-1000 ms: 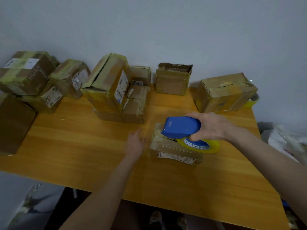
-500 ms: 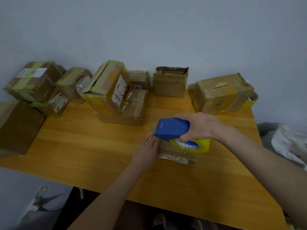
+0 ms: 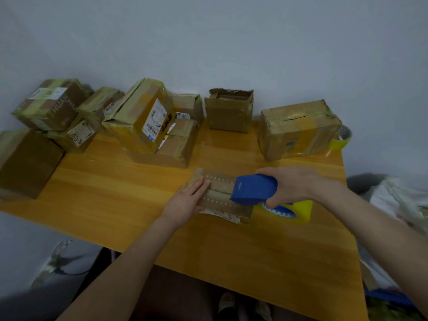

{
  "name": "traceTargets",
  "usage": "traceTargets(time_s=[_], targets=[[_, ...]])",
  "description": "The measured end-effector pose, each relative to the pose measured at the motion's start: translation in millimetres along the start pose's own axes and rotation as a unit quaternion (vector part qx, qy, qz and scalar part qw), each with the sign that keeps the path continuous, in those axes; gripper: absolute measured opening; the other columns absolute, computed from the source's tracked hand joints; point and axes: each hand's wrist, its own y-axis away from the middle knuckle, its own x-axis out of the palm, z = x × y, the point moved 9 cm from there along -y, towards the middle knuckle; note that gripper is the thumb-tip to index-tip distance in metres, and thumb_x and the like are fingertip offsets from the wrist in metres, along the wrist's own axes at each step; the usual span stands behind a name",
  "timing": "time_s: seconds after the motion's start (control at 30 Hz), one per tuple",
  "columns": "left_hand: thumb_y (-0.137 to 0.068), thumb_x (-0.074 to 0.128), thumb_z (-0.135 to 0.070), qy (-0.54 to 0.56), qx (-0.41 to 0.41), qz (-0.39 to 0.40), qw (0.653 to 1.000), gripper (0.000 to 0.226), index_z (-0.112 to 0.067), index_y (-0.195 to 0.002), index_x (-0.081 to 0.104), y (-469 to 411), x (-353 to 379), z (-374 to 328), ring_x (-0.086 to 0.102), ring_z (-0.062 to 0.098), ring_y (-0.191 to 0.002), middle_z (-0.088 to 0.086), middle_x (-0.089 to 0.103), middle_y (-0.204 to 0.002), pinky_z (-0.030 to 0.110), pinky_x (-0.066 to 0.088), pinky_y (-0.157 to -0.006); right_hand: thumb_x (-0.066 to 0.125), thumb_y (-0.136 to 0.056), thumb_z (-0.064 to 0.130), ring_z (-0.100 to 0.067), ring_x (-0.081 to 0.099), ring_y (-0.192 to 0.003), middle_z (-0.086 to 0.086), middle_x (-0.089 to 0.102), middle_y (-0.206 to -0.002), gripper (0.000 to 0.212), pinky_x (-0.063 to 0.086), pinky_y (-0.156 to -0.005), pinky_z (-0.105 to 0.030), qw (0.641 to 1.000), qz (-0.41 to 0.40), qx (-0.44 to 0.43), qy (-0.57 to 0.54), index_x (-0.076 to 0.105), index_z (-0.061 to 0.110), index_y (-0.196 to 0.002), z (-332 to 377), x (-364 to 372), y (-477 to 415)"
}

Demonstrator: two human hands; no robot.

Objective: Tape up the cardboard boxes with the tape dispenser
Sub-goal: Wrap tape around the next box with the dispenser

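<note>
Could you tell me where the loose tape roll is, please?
Head view: the loose tape roll sits at the table's far right corner, beside the big box, near the wall.

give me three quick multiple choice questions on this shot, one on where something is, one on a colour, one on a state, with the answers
1. Where is the spare tape roll?
A) on the floor
B) at the far right corner of the table, partly behind the large box
C) hanging on the wall

2. What colour is the body of the tape dispenser?
A) red
B) blue
C) black

3. What is the left hand doing?
A) lying flat on the small flat box, fingers straight
B) gripping a pair of scissors
C) hanging below the table edge

Answers: B, the roll peeks out past that box's right side near the wall. B, the housing gripped by the right hand is plainly blue. A, its palm and fingers rest on the box's left end.
</note>
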Motion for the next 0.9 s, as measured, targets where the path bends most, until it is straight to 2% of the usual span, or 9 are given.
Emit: traceTargets(time_s=[0.1, 0.2, 0.27, 0.33, 0.5, 0.57, 0.7, 0.8, 0.9], targets=[[-0.089, 0.052, -0.054, -0.056, -0.003, -0.005, 0.998, 0.085, -0.023, -0.154, 0.006, -5.2, -5.8, -14.0, 0.011, 0.019, -0.148, 0.001, 0.005, -0.161, 0.038, 0.001, -0.12, 0.066, -0.076, 0.053, -0.018, 0.054, -0.088, 0.009, 0.053, -0.105, 0.083, 0.047, -0.065, -0.028, 1.0, 0.0, 0.011, 0.014, 0.024, 0.043, -0.146, -1.7, 15.0, -1.4], [-0.094, 0.048, -0.048, -0.062, 0.033, 0.023, 0.997, 0.083, -0.02, -0.153, -0.004, -10.2, 4.8, -38.3, -0.003, 0.016, -0.148, -0.003, -0.011, -0.16, 0.036, 0.006, -0.121, 0.068, -0.074, 0.051, -0.017, 0.055, -0.09, 0.01, 0.053, -0.109, 0.083, 0.049, -0.067, -0.029, 1.0, -0.003, 0.013, -0.023, 0.025, 0.044, -0.145, -7.5, 17.3, 0.1], [-0.095, 0.049, -0.042, -0.041, 0.028, 0.032, 0.998, 0.081, -0.022, -0.153, -0.004, -12.9, 10.0, -38.7, -0.006, 0.013, -0.148, -0.005, -0.013, -0.159, 0.035, 0.015, -0.12, 0.069, -0.073, 0.05, -0.016, 0.055, -0.091, 0.011, 0.054, -0.11, 0.082, 0.05, -0.068, -0.03, 0.999, -0.005, 0.015, -0.038, 0.027, 0.046, -0.144, -8.0, 17.9, -1.0], [-0.096, 0.048, -0.041, -0.037, 0.027, 0.041, 0.998, 0.079, -0.023, -0.153, -0.004, -13.8, 12.1, -34.5, -0.005, 0.013, -0.148, -0.005, -0.012, -0.159, 0.036, 0.018, -0.12, 0.07, -0.073, 0.052, -0.016, 0.055, -0.09, 0.011, 0.055, -0.109, 0.08, 0.048, -0.065, -0.028, 0.999, -0.008, 0.013, -0.038, 0.029, 0.046, -0.142, -4.1, 17.2, -2.2], [-0.102, 0.033, -0.041, -0.085, 0.042, 0.027, 0.995, 0.072, -0.022, -0.15, -0.017, -13.5, 16.5, -40.5, -0.014, 0.02, -0.147, 0.002, -0.022, -0.156, 0.034, -0.005, -0.117, 0.064, -0.07, 0.073, -0.018, 0.057, -0.102, 0.012, 0.058, -0.121, 0.085, 0.046, -0.074, -0.03, 0.999, -0.033, 0.033, 0.002, 0.026, 0.047, -0.143, -7.7, 15.7, -1.0], [-0.103, 0.031, -0.041, -0.088, 0.045, 0.021, 0.995, 0.072, -0.02, -0.147, -0.021, -13.3, 21.7, -42.2, -0.016, 0.02, -0.146, 0.002, -0.027, -0.152, 0.033, -0.012, -0.115, 0.064, -0.072, 0.069, -0.017, 0.056, -0.098, 0.012, 0.059, -0.115, 0.083, 0.045, -0.071, -0.028, 0.998, -0.042, 0.041, 0.015, 0.027, 0.047, -0.143, -9.7, 15.0, -0.6], [-0.102, 0.033, -0.04, -0.069, 0.048, 0.022, 0.996, 0.073, -0.021, -0.141, -0.025, -16.6, 28.2, -37.0, -0.016, 0.02, -0.147, 0.002, -0.027, -0.151, 0.033, -0.012, -0.115, 0.065, -0.074, 0.06, -0.016, 0.052, -0.089, 0.012, 0.055, -0.105, 0.081, 0.048, -0.07, -0.03, 0.997, -0.044, 0.052, -0.021, 0.024, 0.049, -0.144, -18.6, 17.8, -0.6], [-0.102, 0.036, -0.036, -0.054, 0.053, 0.027, 0.997, 0.073, -0.018, -0.147, -0.018, -16.8, 28.6, -37.5, -0.014, 0.021, -0.146, 0.004, -0.022, -0.155, 0.036, -0.007, -0.119, 0.068, -0.073, 0.056, -0.017, 0.057, -0.094, 0.012, 0.057, -0.107, 0.083, 0.054, -0.077, -0.036, 0.996, -0.041, 0.048, -0.068, 0.025, 0.048, -0.143, -31.0, 27.4, 3.0], [-0.1, 0.043, -0.031, -0.045, 0.068, 0.012, 0.997, 0.071, -0.014, -0.152, -0.003, -16.5, 25.0, -40.0, -0.004, 0.026, -0.148, 0.009, -0.01, -0.158, 0.041, 0.003, -0.121, 0.071, -0.074, 0.051, -0.015, 0.056, -0.094, 0.015, 0.054, -0.103, 0.082, 0.052, -0.077, -0.033, 0.994, -0.036, 0.057, -0.089, 0.026, 0.047, -0.144, -52.8, 36.3, 18.1]])
